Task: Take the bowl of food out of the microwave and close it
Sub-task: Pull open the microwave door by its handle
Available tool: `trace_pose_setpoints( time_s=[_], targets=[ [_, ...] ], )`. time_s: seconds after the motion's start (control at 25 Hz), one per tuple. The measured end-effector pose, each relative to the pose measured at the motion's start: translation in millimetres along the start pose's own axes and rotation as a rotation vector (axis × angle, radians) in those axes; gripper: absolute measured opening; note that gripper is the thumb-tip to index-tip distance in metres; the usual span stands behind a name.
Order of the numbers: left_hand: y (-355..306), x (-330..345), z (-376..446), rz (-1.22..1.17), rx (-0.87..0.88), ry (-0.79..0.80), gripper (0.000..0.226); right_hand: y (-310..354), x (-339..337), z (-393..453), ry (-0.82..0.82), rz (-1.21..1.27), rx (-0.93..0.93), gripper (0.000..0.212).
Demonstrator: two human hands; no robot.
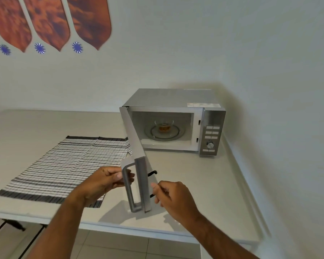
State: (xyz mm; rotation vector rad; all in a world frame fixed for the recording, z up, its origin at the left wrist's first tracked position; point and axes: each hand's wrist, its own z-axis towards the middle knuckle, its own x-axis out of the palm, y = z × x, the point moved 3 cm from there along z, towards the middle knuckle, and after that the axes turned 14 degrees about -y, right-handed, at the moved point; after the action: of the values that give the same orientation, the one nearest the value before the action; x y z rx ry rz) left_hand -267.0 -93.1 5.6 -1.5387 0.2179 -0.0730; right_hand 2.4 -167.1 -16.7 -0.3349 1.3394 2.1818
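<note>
A silver microwave [211, 116] stands at the back right of the table, its door [134, 139] swung wide open toward me. Inside, a clear glass bowl of orange-brown food [164, 126] sits on the round glass turntable. My left hand [105, 181] grips the door's vertical handle [128, 186] from the left. On the other side of the door's free edge, my right hand [171, 198] is half curled near the black latch hooks and holds nothing that I can see.
A black-and-white striped cloth [64, 165] lies flat on the table left of the microwave. The white table [204, 184] ends at a front edge just below my hands. Walls stand behind and to the right.
</note>
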Motion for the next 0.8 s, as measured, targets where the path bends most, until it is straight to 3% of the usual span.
trace_pose_setpoints(
  time_s=[0.28, 0.64, 0.8],
  targets=[
    [-0.6, -53.9, -35.5, -0.061, 0.001, -0.15, 0.085, -38.3, 7.5, 12.5, 0.044, -0.093, 0.098, 0.059],
    [-4.5, -91.2, -63.5, -0.161, -0.019, -0.543, 0.086, -94.4, -16.1, 33.9, 0.092, -0.256, 0.229, 0.056],
    [-7.4, -89.3, -65.2, -0.122, -0.037, -0.673, 0.101, -110.7, -34.5, 48.0, 0.052, -0.232, 0.313, 0.055]
  ],
)
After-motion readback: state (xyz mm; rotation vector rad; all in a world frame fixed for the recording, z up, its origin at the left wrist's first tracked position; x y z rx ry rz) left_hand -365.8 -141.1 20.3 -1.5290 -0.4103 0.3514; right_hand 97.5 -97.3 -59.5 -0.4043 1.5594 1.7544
